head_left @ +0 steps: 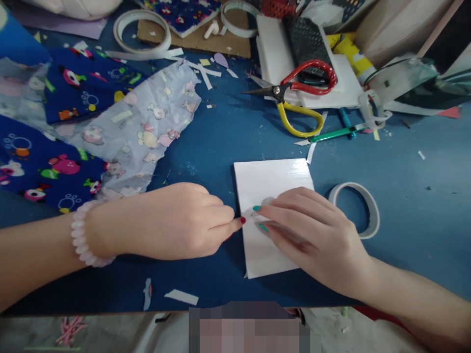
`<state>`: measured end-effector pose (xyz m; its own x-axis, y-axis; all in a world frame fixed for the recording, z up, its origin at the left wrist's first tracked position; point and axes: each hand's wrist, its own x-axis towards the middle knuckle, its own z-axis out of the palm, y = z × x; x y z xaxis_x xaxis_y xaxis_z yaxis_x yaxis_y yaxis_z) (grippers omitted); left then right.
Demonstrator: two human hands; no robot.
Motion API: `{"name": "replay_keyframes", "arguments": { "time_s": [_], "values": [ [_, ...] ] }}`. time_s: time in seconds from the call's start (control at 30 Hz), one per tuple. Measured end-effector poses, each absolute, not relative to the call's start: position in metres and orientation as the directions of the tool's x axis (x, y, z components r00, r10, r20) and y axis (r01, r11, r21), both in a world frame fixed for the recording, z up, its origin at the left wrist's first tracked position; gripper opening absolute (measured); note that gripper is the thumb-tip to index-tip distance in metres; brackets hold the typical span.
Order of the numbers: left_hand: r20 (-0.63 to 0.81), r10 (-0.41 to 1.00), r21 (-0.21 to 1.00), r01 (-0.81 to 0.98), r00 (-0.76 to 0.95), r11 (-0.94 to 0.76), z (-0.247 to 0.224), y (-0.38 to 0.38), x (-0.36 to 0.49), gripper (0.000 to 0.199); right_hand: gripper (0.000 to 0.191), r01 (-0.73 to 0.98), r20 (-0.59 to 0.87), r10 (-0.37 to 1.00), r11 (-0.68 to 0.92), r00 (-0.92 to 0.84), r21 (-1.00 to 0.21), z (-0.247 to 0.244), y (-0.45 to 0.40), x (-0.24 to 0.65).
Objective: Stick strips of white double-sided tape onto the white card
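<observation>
A white rectangular board (274, 179), glossy at its top right, lies flat on the blue tabletop. My left hand (195, 220) is closed beside its left edge, one red-nailed fingertip touching that edge. Whatever those curled fingers may hold is hidden. Over the board's middle, my right hand (312, 225) has thumb and fingers drawn together in a pinch. A small pale, translucent bit (267, 201) shows by its fingertips, too unclear to name. Right of that hand stands a roll of white tape (373, 215), partly behind the knuckles.
Scissors (277, 91) with red and yellow handles lie beyond the board, near a green craft knife (331, 135). Patterned blue fabric (62, 171) spreads at left. Another tape roll (162, 41) sits at the back. A paper strip (182, 296) lies near the front edge.
</observation>
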<state>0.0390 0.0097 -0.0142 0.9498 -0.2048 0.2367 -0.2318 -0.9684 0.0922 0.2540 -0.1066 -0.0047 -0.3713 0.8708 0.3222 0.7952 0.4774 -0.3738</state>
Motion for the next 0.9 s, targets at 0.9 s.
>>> {"name": "replay_keyframes", "arguments": {
  "time_s": [0.9],
  "values": [
    [0.325, -0.134, 0.191, -0.204, 0.936, -0.96, -0.015, 0.011, 0.049, 0.026, 0.014, 0.904, -0.266, 0.909, 0.21, -0.321, -0.372, 0.022, -0.098, 0.313]
  ]
}}
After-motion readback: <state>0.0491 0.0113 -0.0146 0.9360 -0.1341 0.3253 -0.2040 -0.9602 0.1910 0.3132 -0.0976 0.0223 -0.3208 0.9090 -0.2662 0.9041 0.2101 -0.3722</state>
